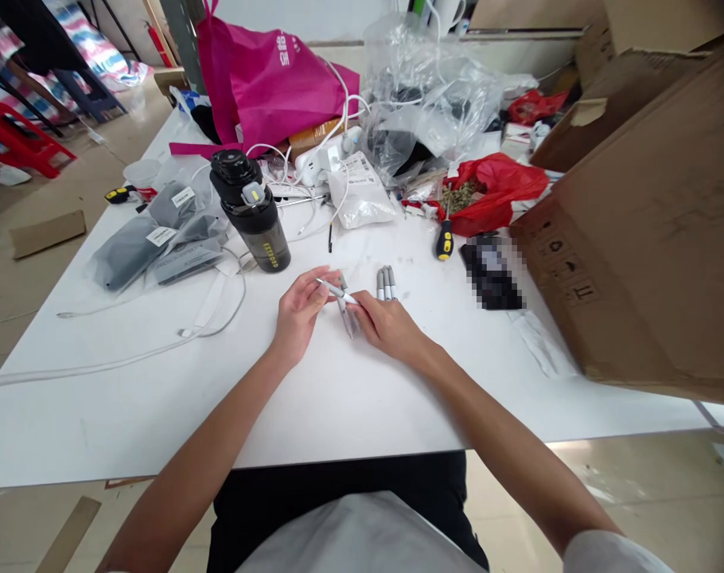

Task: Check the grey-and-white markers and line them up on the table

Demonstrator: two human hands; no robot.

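A slim marker pen (348, 298), white with a grey end, is held slanted above the table between my hands. My right hand (393, 325) pinches its white barrel from the right. Around the grey end curl the thumb and fingers of my left hand (302, 309), palm partly turned up. Beneath the held pen, more grey and white pens (346, 318) lie on the table, partly covered by my fingers. Several matching marker pens (387, 284) lie side by side just beyond my right hand.
A black water bottle (251, 215) stands beyond my left hand, beside bagged grey items (141, 243). A screwdriver (444, 239) and a red plastic bag (496, 191) lie at the far right. A large cardboard box (648, 231) covers the right side. White cables (129, 362) cross the left.
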